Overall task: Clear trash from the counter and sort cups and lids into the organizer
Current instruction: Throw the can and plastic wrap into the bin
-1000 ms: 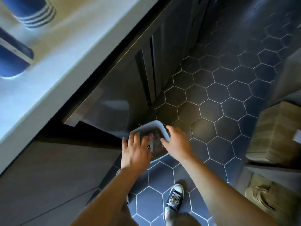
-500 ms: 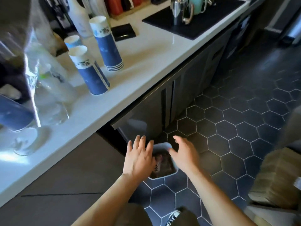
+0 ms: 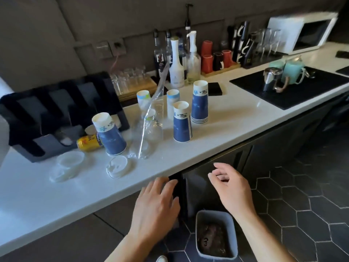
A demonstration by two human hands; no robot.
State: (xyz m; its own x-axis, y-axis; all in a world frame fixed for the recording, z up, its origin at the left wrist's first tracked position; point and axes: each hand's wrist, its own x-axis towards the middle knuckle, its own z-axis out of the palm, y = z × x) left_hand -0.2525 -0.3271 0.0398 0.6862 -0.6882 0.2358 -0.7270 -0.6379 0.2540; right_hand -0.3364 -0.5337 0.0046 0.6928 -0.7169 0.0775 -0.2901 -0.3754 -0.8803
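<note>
Trash step, judging by hands empty over the bin.
Left hand [image 3: 156, 207] and right hand [image 3: 232, 188] hang open, lower centre, above floor bin [image 3: 214, 213]. Yellow can [image 3: 88, 142] and clear wrapper [image 3: 149, 129] lie left-centre on counter [image 3: 236, 114]; likely next pickup.

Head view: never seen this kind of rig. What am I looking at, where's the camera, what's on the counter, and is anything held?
There is no machine here. A person works with bare hands, and the one picture comes from a wide-angle camera worn on the head, looking forward and down. The left hand and right hand hover in front of the counter edge, fingers relaxed, holding nothing. On the white counter stand upside-down blue paper cups, some stacked, beside a crumpled clear plastic sleeve. Clear lids lie near the front, and a yellow can lies on its side by the black organizer. On the floor below sits a grey bin with trash inside.
</note>
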